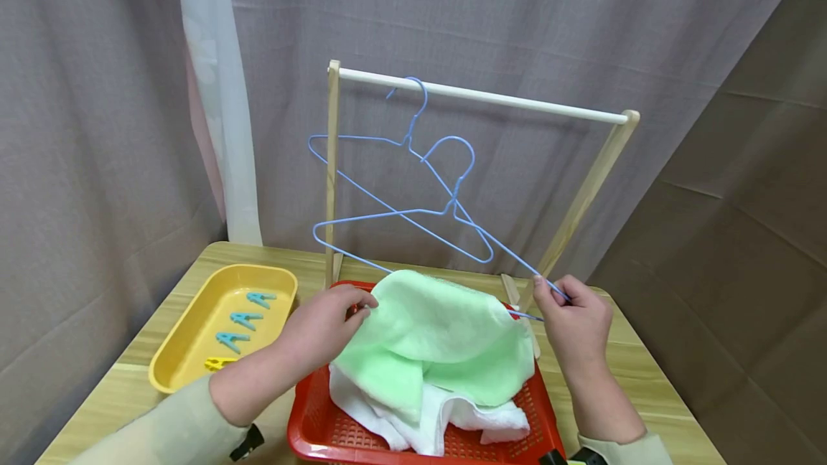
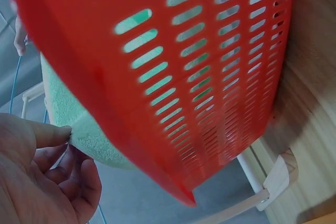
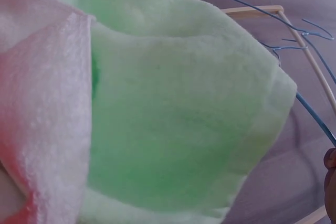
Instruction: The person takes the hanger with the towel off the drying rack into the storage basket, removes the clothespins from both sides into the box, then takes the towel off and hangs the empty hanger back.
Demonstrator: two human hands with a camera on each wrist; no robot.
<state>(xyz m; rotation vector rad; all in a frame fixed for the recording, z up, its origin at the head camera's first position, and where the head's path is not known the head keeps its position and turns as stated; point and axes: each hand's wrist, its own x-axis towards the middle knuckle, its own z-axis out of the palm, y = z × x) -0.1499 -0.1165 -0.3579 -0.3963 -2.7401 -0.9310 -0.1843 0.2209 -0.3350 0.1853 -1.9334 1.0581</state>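
A light green towel [image 1: 446, 321] is draped over the lower bar of a blue wire hanger [image 1: 381, 215], above a red basket [image 1: 304, 418]. My left hand [image 1: 326, 321] pinches the towel's left edge between thumb and finger; the left wrist view shows this pinch on the green cloth [image 2: 97, 140] beside the basket wall. With my right hand [image 1: 578, 318] I grip the right end of the hanger, its hook pointing up. In the right wrist view the towel [image 3: 173, 114] fills the middle, with my right fingers [image 3: 330, 169] at the edge.
A second blue hanger [image 1: 368, 138] hangs on the white rail [image 1: 517, 100] of a wooden rack behind. White cloth [image 1: 426, 418] lies in the basket. At left, a yellow tray [image 1: 184, 339] holds several clothespins [image 1: 244, 320]. Curtains surround the table.
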